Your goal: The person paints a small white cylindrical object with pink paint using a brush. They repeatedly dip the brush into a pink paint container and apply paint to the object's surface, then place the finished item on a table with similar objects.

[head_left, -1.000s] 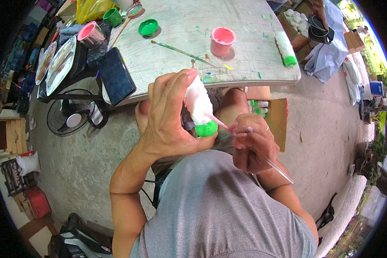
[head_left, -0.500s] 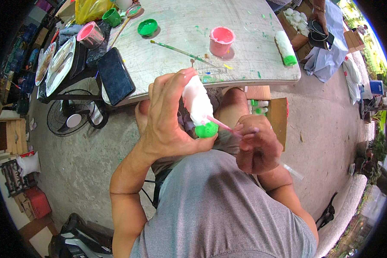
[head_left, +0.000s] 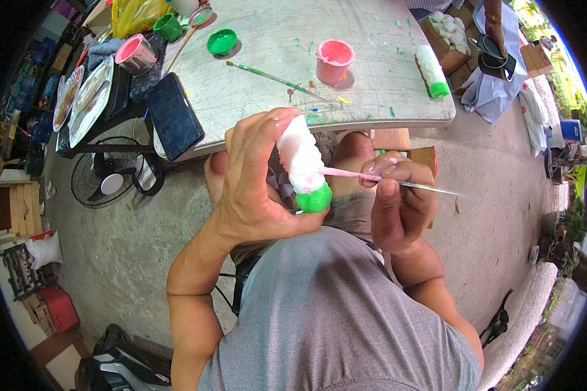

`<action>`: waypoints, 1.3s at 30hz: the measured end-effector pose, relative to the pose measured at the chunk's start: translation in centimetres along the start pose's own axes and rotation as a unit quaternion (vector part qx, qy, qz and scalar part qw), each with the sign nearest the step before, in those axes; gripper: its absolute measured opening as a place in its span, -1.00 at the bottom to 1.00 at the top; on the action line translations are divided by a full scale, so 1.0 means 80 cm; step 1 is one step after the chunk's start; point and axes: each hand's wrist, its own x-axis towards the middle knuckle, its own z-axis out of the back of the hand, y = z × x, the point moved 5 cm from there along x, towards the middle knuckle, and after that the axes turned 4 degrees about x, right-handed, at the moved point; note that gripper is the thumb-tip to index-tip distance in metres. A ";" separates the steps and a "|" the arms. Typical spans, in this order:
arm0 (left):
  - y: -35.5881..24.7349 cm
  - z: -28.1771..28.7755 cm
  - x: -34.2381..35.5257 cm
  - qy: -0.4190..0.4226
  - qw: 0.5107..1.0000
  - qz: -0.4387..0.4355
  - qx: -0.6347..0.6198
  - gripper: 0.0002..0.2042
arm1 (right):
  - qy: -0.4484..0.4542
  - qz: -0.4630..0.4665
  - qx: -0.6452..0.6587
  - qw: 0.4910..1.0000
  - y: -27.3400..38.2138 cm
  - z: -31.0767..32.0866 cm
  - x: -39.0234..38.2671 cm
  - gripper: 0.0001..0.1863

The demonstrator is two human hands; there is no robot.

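Observation:
My left hand (head_left: 244, 173) grips a white, bumpy foam-like piece (head_left: 300, 153) with a rounded green end (head_left: 314, 197). The fingertips are on its top and the thumb is under the green end, so it stands tilted above my lap. A few pink marks show on the white, close to the green. Pinched in my right hand (head_left: 404, 199) is a slim paintbrush (head_left: 349, 173), pink along its front part, with a clear handle sticking out to the right. Its tip meets the white surface just above the green end.
On the table (head_left: 267, 39) ahead stand a pink paint cup (head_left: 335, 62), a green lid-like dish (head_left: 222, 42), another brush (head_left: 274, 79), a similar white-and-green piece (head_left: 431, 72) and a phone (head_left: 175, 116). A fan (head_left: 111, 173) is at left. Another person's hand (head_left: 494, 32) holds something dark.
My right hand has shifted right and slightly up, turning the brush more level. The brush tip has moved from the green edge up onto the white. My left hand stays nearly still.

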 end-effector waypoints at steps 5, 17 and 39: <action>-0.001 -0.002 0.001 0.003 1.000 0.000 -0.015 0.04 | -0.009 -0.017 0.027 0.999 0.003 0.000 0.002 -0.88; 0.007 -0.006 -0.007 0.015 0.999 -0.021 -0.044 0.24 | 0.001 -0.009 0.053 0.999 0.004 0.000 0.007 -0.91; -0.003 -0.008 -0.001 0.026 0.999 -0.027 0.000 0.01 | 0.049 -0.006 -0.003 0.999 0.010 0.001 0.017 -0.90</action>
